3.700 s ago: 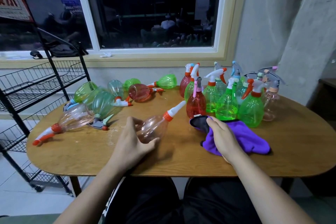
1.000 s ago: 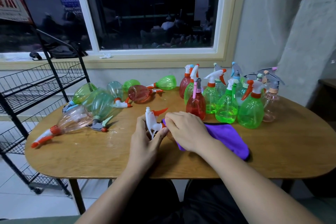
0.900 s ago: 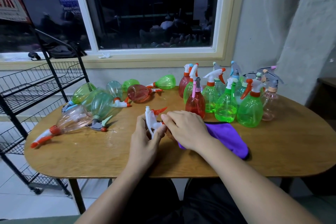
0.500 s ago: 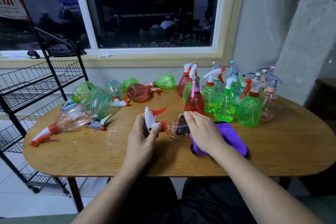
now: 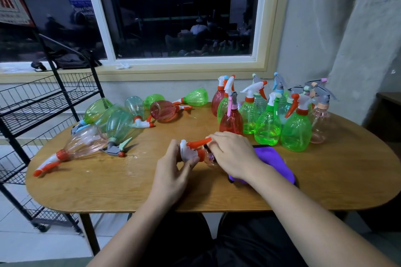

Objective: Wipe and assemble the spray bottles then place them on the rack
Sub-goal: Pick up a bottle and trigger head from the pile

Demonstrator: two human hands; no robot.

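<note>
a black wire rack (image 5: 43, 102) stands off the table's left end, under a dark window (image 5: 173, 17) with a pale sill. the oval wooden table (image 5: 325, 191) fills the middle of the room, with a grey wall behind its right end.

along the far left edge a clear pink bottle (image 5: 86, 141) lies on its side with its orange nozzle toward the left end, and green bottles (image 5: 118, 122) lie just behind it. a red bottle (image 5: 162, 110) lies near the far edge. at the far right edge a cluster of upright bottles (image 5: 269, 128) stands close together.

half a second ago the right hand sat lower on the bottle's body, and clear plastic showed between the two hands. now it has slid up to the neck and covers nearly all of the body. the orange trigger, then pointing up and away, now lies over toward the right hand's fingers.

near the middle of the front edge, the left hand (image 5: 173, 171) has thumb and fingers curled round the white spray head (image 5: 188, 150), pinching it. the held bottle (image 5: 209, 159) lies low over the table between the hands, only a sliver showing. the right hand (image 5: 234, 154) is palm down, fingers curled together over the bottle's neck. the purple cloth (image 5: 273, 160) is bunched beneath its wrist and trails right.
</note>
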